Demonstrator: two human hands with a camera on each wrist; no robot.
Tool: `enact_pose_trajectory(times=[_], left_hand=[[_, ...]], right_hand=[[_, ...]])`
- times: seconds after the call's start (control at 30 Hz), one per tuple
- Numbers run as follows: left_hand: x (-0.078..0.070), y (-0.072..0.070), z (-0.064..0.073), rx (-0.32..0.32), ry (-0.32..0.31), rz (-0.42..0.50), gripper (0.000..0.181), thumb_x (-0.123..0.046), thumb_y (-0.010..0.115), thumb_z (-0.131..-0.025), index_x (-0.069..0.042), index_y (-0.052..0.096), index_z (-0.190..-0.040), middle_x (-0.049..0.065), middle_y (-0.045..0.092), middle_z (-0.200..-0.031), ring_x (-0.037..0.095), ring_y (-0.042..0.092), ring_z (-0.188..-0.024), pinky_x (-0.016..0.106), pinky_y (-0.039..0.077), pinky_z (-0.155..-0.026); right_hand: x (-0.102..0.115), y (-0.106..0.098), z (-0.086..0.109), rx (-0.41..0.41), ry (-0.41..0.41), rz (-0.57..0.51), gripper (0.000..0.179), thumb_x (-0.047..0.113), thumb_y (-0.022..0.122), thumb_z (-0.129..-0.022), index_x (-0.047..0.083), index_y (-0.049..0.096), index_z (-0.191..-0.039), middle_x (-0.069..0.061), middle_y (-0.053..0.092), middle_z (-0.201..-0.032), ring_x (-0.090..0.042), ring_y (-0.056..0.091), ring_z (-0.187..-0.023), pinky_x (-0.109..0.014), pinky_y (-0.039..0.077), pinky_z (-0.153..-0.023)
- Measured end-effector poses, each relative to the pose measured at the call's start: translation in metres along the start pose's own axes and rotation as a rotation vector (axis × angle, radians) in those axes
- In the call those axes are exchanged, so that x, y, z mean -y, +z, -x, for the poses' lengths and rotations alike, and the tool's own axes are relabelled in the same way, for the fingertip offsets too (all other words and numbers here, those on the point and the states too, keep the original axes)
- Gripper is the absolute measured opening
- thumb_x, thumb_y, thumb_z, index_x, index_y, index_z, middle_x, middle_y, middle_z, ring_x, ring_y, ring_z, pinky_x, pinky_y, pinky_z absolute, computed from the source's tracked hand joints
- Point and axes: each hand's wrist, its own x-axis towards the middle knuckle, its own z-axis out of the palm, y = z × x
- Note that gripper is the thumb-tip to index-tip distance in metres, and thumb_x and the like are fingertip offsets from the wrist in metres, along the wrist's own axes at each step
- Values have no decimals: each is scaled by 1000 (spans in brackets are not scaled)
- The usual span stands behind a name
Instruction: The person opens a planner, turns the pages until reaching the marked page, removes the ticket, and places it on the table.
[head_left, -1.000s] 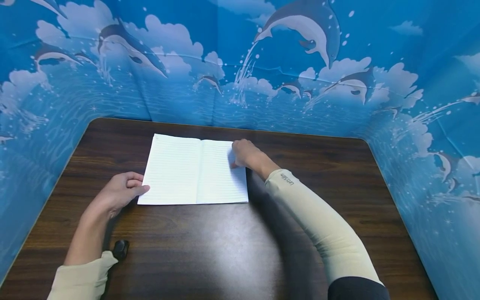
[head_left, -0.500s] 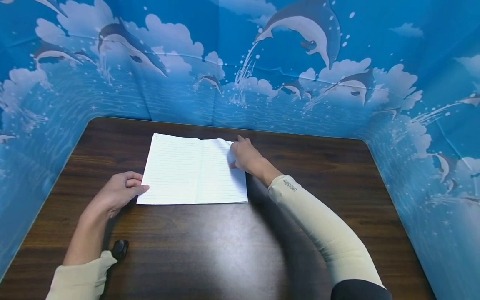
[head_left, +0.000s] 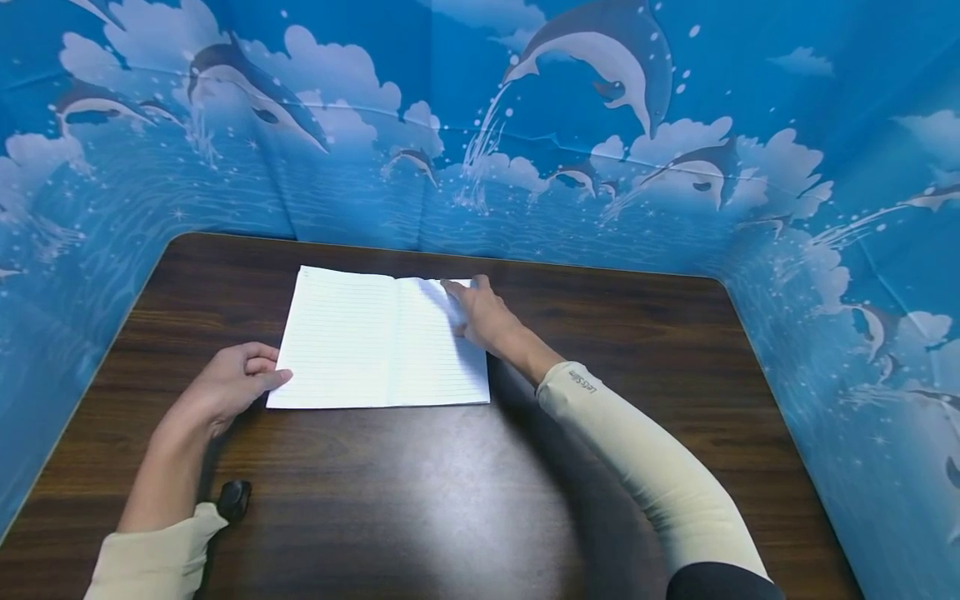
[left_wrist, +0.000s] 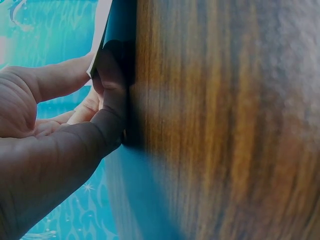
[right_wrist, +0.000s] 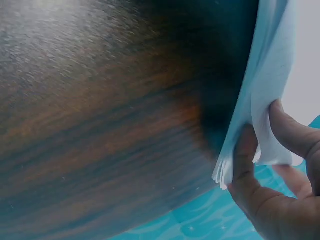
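Observation:
An open notebook (head_left: 341, 342) with blank lined pages lies on the dark wooden table. My left hand (head_left: 231, 387) holds its left edge, thumb on top of the page and fingers underneath. In the left wrist view the notebook's edge (left_wrist: 100, 35) sits between thumb and fingers. At the upper right corner, my right hand (head_left: 489, 318) pinches the right-hand page. The right wrist view shows that page (right_wrist: 272, 100) bent away from the sheets below, my thumb (right_wrist: 290, 131) against one side and a finger (right_wrist: 245, 155) at the sheet edges.
The wooden table (head_left: 420, 492) runs up to a blue dolphin-print curtain (head_left: 360, 192) at the back and sides. A small black device (head_left: 234, 500) sits at the left wrist, by the pale sleeve (head_left: 150, 554).
My right fingers have shifted and spread at the page's top corner, the index finger reaching further left over it. The page there has lifted slightly. The left hand keeps its hold.

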Motion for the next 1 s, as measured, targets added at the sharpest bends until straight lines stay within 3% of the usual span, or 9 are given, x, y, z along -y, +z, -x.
enact_pose_trajectory(times=[0.03,0.17,0.3,0.37,0.47,0.53,0.6,0.77,1.0], left_hand=[[0,0,0,-1,-1,-1,63,-26,64,-110,11,39,-153,33,63,-136,41,57,-119,55,46,-102],[0,1,0,0,6,-7,62,-26,64,-110,12,39,-153,33,63,-136,41,56,-120,55,46,-102],[-1,3,-1,6,24,-9,61,-24,64,-109,12,40,-152,31,65,-133,39,58,-116,50,47,-99],[-1,3,-1,7,29,-7,60,-24,64,-109,12,40,-152,31,65,-133,38,59,-116,50,47,-98],[0,2,-1,3,19,-9,60,-24,64,-109,11,41,-151,32,64,-134,39,59,-116,50,47,-98],[0,2,-1,2,13,-11,60,-24,64,-109,11,41,-151,32,64,-134,39,59,-116,49,47,-98],[0,1,-1,-1,6,-12,60,-24,64,-110,11,41,-152,31,65,-133,39,59,-116,48,48,-97],[0,2,-1,-6,14,-9,58,-23,63,-110,12,41,-151,29,68,-128,38,59,-115,47,47,-96],[0,2,0,-5,25,-6,57,-23,61,-111,12,41,-150,28,69,-125,38,59,-115,50,47,-98]], right_hand=[[0,1,1,-11,12,-50,89,6,79,-97,23,32,-170,-29,31,-167,-34,71,-109,-41,63,-88],[-5,3,5,-87,50,-161,94,1,81,-94,12,28,-171,-29,39,-160,-35,62,-127,-43,59,-99],[-14,2,8,-148,68,-204,90,2,82,-93,3,31,-167,-27,48,-159,-34,58,-141,-44,55,-110],[-18,0,10,-168,67,-231,83,5,81,-95,1,35,-164,-25,58,-152,-32,63,-135,-44,57,-107],[-21,-5,11,-185,62,-278,74,7,80,-97,0,41,-160,-22,69,-132,-28,72,-111,-39,61,-90],[-23,-10,11,-189,64,-299,70,10,80,-98,-2,45,-157,-19,72,-117,-26,72,-95,-37,60,-79],[-25,-15,12,-185,68,-314,64,13,80,-98,-3,50,-152,-17,73,-111,-24,72,-89,-35,60,-77],[-27,-24,13,-150,83,-363,37,15,78,-100,-3,66,-131,-16,76,-109,-29,78,-91,-36,61,-76],[-24,-30,14,-151,81,-389,19,13,76,-102,0,73,-115,-15,73,-101,-35,79,-92,-29,51,-64]])
